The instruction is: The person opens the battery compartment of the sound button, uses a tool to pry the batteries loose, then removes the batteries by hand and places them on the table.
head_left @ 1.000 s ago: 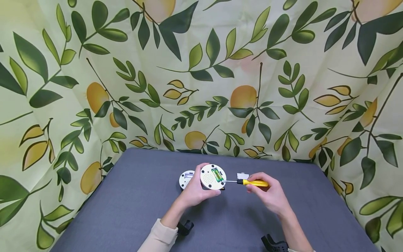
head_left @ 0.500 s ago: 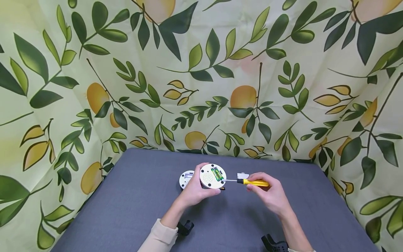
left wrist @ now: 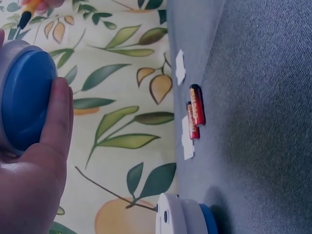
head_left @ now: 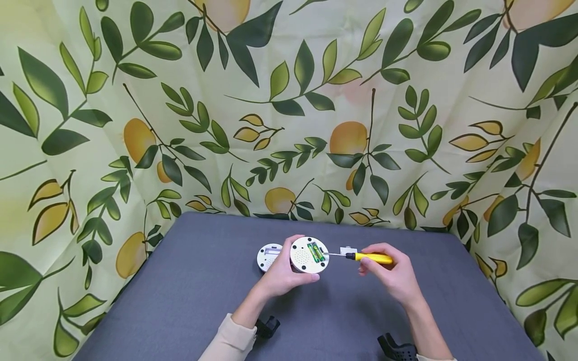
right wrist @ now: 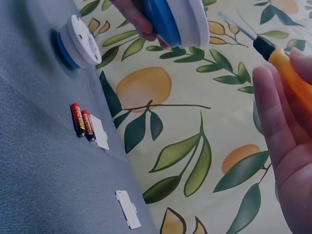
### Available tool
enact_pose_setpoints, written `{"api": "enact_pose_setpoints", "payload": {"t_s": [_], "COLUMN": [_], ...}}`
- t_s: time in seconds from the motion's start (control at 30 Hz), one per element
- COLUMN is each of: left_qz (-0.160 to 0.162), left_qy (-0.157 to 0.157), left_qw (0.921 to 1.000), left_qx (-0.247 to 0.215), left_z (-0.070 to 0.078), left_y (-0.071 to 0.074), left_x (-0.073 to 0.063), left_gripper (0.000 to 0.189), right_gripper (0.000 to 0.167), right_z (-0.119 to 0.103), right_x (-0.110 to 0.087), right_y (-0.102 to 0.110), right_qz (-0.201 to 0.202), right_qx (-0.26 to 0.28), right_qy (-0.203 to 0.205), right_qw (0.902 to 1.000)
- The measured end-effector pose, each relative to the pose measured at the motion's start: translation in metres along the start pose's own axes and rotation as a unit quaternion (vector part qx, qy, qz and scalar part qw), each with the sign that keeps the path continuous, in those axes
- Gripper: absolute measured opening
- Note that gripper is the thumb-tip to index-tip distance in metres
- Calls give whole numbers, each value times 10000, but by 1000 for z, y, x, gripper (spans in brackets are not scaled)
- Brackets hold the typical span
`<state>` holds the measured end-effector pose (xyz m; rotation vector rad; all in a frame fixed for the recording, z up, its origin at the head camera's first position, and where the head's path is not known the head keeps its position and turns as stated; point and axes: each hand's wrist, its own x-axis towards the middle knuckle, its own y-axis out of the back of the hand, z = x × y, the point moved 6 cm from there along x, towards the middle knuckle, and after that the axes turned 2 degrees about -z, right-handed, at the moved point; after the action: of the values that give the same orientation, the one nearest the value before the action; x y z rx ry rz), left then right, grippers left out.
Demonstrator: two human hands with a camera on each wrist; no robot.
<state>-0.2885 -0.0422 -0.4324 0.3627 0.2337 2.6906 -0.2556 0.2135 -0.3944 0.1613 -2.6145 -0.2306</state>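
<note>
My left hand (head_left: 281,275) grips a round white device (head_left: 300,258) by its rim, its underside facing me. Its blue domed top (left wrist: 29,100) faces away, with fingers lying along it in the left wrist view. Two green batteries (head_left: 316,252) sit in the uncovered compartment, beside a patch of small holes. My right hand (head_left: 394,273) pinches a yellow screwdriver (head_left: 376,258) with a black collar. Its thin shaft points left at the compartment's right edge in the head view. In the right wrist view, the tip (right wrist: 222,15) appears slightly apart from the device.
A second white-and-blue round device (head_left: 267,254) rests behind my left hand, its compartment uncovered. On the grey table (head_left: 203,291) lie two red-and-black batteries (right wrist: 82,122) beside a white cover (right wrist: 100,131). Another white cover (right wrist: 128,209) lies apart. Leaf-patterned cloth (head_left: 289,125) hangs behind.
The screwdriver and my right hand have shifted right and slightly up, its tip moving from the batteries' lower end to the compartment's right edge. The held device has moved slightly right.
</note>
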Motion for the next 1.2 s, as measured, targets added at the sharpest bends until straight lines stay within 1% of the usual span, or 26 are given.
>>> {"api": "enact_pose_setpoints", "payload": {"t_s": [0.17,0.27,0.4,0.57,0.67,0.77,0.87,1.0,1.1,1.2], "left_qz": [-218,-315,-448,-571,-602,-646,-683,-764,-839,-868], "left_qy": [2,-46,-115,-106,-126,-162,-173,-205,-249,-274], "left_qw": [9997,9995,9989,9983,9981,9978,9975,9969,9962,9958], "left_qx": [59,64,0,-11,28,24,14,-19,3,133], "left_z": [1,1,1,2,2,3,3,4,5,5], "left_y": [-6,-9,-14,-17,-19,-21,-23,-25,-26,-26], "left_x": [0,0,-1,-2,-2,-2,-3,-3,-4,-5], "left_gripper": [99,99,96,94,94,94,93,95,96,98], "right_gripper": [18,16,16,16,14,14,13,15,17,17], "right_z": [-2,-2,-1,1,4,7,9,11,11,11], "right_x": [1,1,3,4,4,5,5,4,3,3], "right_y": [1,2,3,4,2,0,-2,-2,-2,-1], "right_qz": [17,-16,76,307,401,431,369,158,-13,-131], "right_qx": [208,240,220,406,443,351,258,142,114,119], "right_qy": [58,-5,-144,-257,-426,-615,-761,-898,-913,-905], "right_qw": [9998,9997,9996,9984,9973,9966,9961,9957,9958,9957]}}
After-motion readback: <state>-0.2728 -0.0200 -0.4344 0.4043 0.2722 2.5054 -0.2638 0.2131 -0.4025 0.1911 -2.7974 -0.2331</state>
